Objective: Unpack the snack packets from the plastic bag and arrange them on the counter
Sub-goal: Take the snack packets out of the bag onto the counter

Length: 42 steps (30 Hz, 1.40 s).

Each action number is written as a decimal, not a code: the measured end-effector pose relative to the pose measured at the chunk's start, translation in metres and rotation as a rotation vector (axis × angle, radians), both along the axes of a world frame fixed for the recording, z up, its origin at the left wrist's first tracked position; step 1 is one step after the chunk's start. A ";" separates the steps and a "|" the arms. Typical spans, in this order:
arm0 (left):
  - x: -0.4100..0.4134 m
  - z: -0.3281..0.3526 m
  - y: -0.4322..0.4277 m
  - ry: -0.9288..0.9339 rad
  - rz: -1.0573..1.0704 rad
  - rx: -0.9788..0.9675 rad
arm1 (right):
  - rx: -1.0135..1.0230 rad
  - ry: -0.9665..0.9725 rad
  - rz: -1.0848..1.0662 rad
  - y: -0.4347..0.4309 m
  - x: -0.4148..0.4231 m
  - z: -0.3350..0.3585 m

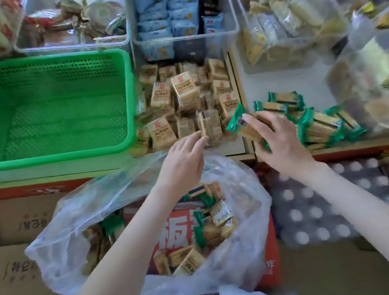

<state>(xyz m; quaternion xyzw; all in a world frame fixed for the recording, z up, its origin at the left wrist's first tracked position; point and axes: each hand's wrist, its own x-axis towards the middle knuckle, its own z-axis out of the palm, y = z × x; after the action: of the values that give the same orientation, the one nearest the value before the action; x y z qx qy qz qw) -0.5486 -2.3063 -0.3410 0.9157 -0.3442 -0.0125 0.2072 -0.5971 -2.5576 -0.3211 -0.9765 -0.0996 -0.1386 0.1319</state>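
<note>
Placing step. My right hand gripped green packet over table; left hand open at tan packets. Plastic bag part full. Next: set down beside green row.

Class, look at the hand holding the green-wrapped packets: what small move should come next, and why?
Probably set them down. The right hand grips green-wrapped snack packets just beside the row of matching green packets on the counter, so lowering them there extends that group.
</note>
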 end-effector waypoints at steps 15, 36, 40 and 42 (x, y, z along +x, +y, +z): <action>0.003 -0.042 -0.176 -0.055 -0.198 0.247 | -0.139 0.648 -0.009 -0.138 0.106 -0.036; -0.057 -0.057 0.121 -0.101 0.175 0.433 | -0.007 0.214 0.483 0.170 -0.049 -0.087; -0.062 -0.059 0.179 -0.052 0.294 0.577 | -0.088 0.325 0.537 0.214 -0.051 -0.104; -0.067 -0.061 0.202 -0.009 0.342 0.606 | -0.105 0.397 0.550 0.237 -0.053 -0.110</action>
<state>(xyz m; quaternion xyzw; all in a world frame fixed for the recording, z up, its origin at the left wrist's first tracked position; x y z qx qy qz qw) -0.6157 -2.1043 -0.4020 0.9800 -0.1674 -0.0751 -0.0767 -0.6497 -2.3206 -0.4311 -0.9263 -0.3387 0.1003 0.1308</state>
